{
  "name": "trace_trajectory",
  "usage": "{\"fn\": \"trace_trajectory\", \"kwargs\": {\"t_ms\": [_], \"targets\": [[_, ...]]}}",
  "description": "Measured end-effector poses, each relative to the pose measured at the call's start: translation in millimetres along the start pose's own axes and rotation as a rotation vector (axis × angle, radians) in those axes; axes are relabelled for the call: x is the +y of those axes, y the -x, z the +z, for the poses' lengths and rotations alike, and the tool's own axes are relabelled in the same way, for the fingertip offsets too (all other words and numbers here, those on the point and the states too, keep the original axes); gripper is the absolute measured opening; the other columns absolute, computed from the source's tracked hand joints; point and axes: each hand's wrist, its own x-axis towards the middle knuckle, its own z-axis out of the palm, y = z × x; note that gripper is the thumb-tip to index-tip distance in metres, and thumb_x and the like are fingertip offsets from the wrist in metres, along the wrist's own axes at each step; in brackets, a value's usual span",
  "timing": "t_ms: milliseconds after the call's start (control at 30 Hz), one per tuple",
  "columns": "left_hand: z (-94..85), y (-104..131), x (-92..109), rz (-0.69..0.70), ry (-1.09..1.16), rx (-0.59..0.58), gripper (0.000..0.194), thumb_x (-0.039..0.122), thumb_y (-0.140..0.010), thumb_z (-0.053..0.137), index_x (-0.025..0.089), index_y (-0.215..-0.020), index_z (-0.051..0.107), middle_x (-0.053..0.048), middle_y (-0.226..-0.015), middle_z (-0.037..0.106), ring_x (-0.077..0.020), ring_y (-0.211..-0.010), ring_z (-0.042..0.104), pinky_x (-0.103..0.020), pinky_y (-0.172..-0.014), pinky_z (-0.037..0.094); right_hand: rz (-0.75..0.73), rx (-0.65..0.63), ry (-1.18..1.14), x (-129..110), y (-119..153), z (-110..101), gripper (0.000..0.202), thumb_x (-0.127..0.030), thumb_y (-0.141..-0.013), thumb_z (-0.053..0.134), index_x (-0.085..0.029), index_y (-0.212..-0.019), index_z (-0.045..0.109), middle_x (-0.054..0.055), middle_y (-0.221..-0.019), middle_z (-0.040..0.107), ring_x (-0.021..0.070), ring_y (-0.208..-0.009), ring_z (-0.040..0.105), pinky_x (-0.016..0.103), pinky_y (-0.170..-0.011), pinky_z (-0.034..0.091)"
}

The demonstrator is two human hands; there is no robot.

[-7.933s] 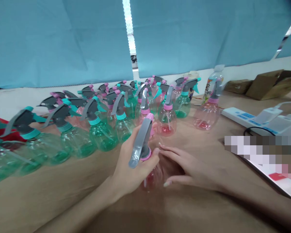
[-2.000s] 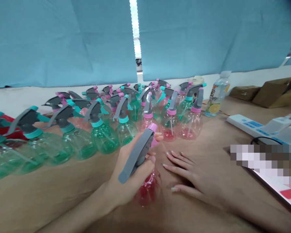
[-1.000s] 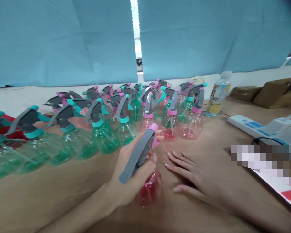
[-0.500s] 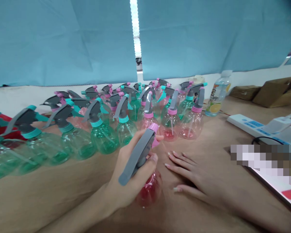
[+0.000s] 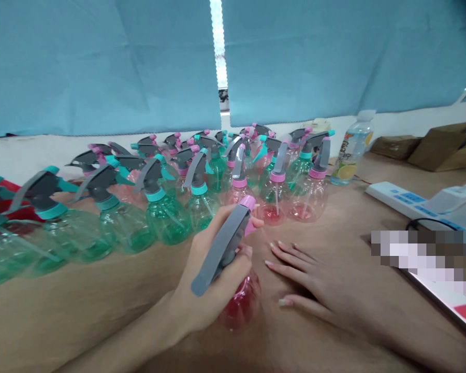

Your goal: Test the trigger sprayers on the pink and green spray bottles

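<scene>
My left hand (image 5: 207, 269) is wrapped round the neck of a pink spray bottle (image 5: 243, 305) with a grey and pink trigger head. The bottle stands on the brown table (image 5: 112, 305), red liquid showing in its lower part; my fingers cover its collar. To its right, my right hand (image 5: 310, 285) lies flat on the table, fingers stretched and holding nothing. Just beyond the held bottle are pink spray bottles (image 5: 308, 199). Green spray bottles (image 5: 166, 223) with teal collars line up to the left.
More spray bottles crowd toward the wall. At the right are a drink bottle (image 5: 349, 155) with a lemon label, a white power strip (image 5: 396, 199) with a plug, and brown cardboard boxes (image 5: 442, 147). A blurred-out device (image 5: 431, 280) lies near my right arm. Blue cloth (image 5: 140, 67) hangs behind.
Almost nothing differs. The view has shifted very slightly; my left hand keeps its grip on the pink spray bottle and my right hand stays flat.
</scene>
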Motion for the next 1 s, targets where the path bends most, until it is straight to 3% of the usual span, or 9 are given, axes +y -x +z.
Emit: {"fn": "trace_trajectory", "kwargs": {"t_ms": [233, 300, 467, 633, 767, 1000], "targets": [[-1.7, -3.2, 5.0, 0.036, 0.000, 0.014, 0.017, 0.017, -0.069, 0.046, 0.026, -0.084, 0.048, 0.006, -0.062, 0.045, -0.0141, -0.049, 0.042, -0.026, -0.048, 0.039, 0.008, -0.023, 0.012, -0.7, -1.4, -1.9, 0.063, -0.060, -0.093, 0.029, -0.022, -0.144, 0.030, 0.006, -0.152, 0.017, 0.0284, -0.140, 0.017, 0.055, -0.110, 0.022], [-1.4, -4.0, 6.8, 0.051, 0.017, 0.016, 0.018, 0.015, -0.067, 0.045, 0.025, -0.082, 0.045, 0.006, -0.063, 0.046, -0.0141, -0.051, 0.045, -0.025, -0.049, 0.041, 0.014, -0.019, -0.008, -0.3, -1.9, -0.8, 0.063, -0.059, -0.093, 0.031, -0.023, -0.144, 0.030, 0.007, -0.152, 0.018, 0.0290, -0.140, 0.017, 0.056, -0.110, 0.022], [-1.3, -4.2, 8.4, 0.086, 0.053, 0.018, 0.020, 0.012, -0.066, 0.044, 0.024, -0.082, 0.042, 0.003, -0.074, 0.052, -0.0143, -0.062, 0.053, -0.026, -0.061, 0.046, 0.020, 0.015, -0.061, 0.2, -1.5, 0.1, 0.061, -0.057, -0.092, 0.037, -0.025, -0.143, 0.033, 0.007, -0.152, 0.022, 0.0291, -0.140, 0.020, 0.055, -0.111, 0.022], [-0.8, -2.3, 3.4, 0.040, 0.038, 0.004, 0.024, 0.016, -0.072, 0.047, 0.025, -0.094, 0.049, 0.004, -0.072, 0.052, -0.0132, -0.051, 0.045, -0.025, -0.050, 0.043, 0.022, 0.004, -0.051, -0.5, 0.0, -1.3, 0.061, -0.057, -0.092, 0.036, -0.024, -0.144, 0.031, 0.007, -0.152, 0.021, 0.0288, -0.140, 0.019, 0.055, -0.111, 0.022], [0.7, 0.0, 0.6, -0.012, 0.024, 0.046, 0.032, 0.021, -0.073, 0.051, 0.027, -0.104, 0.050, 0.004, -0.072, 0.054, -0.0160, -0.057, 0.053, -0.029, -0.058, 0.049, 0.029, 0.013, -0.064, -1.4, -0.2, -2.7, 0.061, -0.057, -0.091, 0.039, -0.023, -0.142, 0.034, 0.007, -0.151, 0.024, 0.0287, -0.140, 0.021, 0.055, -0.110, 0.024], [1.2, 3.6, -2.4, -0.032, 0.013, 0.067, 0.018, 0.020, -0.075, 0.055, 0.026, -0.093, 0.055, 0.004, -0.072, 0.056, -0.0164, -0.061, 0.057, -0.029, -0.060, 0.051, 0.006, 0.075, -0.074, 1.3, 1.0, 2.3, 0.059, -0.054, -0.091, 0.044, -0.026, -0.142, 0.035, 0.005, -0.151, 0.027, 0.0273, -0.140, 0.023, 0.052, -0.111, 0.025]]}}
